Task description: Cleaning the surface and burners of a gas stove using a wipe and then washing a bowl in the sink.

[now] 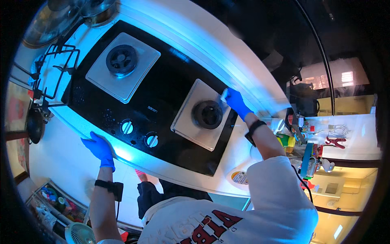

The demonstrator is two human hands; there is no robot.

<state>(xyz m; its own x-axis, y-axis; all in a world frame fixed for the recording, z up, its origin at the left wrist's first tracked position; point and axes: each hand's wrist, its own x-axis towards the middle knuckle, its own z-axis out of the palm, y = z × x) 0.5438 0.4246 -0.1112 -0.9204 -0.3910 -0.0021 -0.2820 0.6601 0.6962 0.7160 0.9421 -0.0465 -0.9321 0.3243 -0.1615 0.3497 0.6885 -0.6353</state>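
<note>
My right hand, in a blue glove, holds a small white wiping pad or cloth, mostly hidden by the fingers. The pad is at the back right corner of the square metal plate around the right burner. My left hand, gloved in blue too, is at the front edge of the white counter, with nothing seen in it. Between the hands lies the black gas cooktop. It has two round knobs, one of them the left knob, and a left burner without a grate.
Black pan supports sit left of the cooktop, beside metal cookware at the back left. A dark pan hangs farther left. Bottles and jars stand at the right. A glossy black range hood looms above the back.
</note>
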